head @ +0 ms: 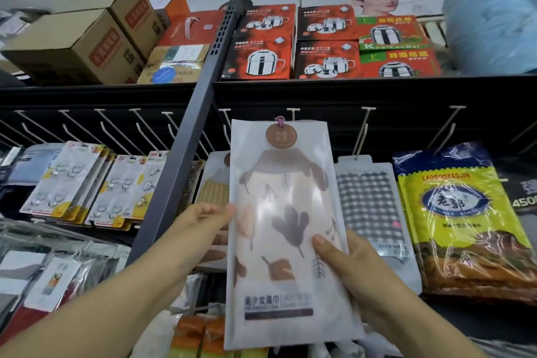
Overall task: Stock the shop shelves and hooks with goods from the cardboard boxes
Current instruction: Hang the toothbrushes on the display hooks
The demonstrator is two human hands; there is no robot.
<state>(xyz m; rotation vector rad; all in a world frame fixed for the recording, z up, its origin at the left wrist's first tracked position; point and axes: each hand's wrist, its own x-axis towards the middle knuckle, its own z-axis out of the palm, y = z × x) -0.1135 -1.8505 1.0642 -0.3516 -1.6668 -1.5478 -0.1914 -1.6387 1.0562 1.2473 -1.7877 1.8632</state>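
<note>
A frosted plastic packet with a leaf-print towel (286, 229) is held up in front of the hook wall. My left hand (207, 216) pinches its left edge, and my right hand (345, 259) grips its right edge with the thumb across the front. The packet's purple loop (279, 120) at the top sits just below a white hook (293, 113). Whether the loop is on the hook I cannot tell. Behind the packet to the left hangs a similar towel packet (212, 183).
A checked towel packet (369, 203) and a yellow-blue bag (462, 221) hang to the right. Hook packs (72, 180) hang at left past a grey upright post (197, 113). Pot boxes (261, 58) and cardboard boxes (81, 46) fill the top shelf. Several white hooks (139, 125) are bare.
</note>
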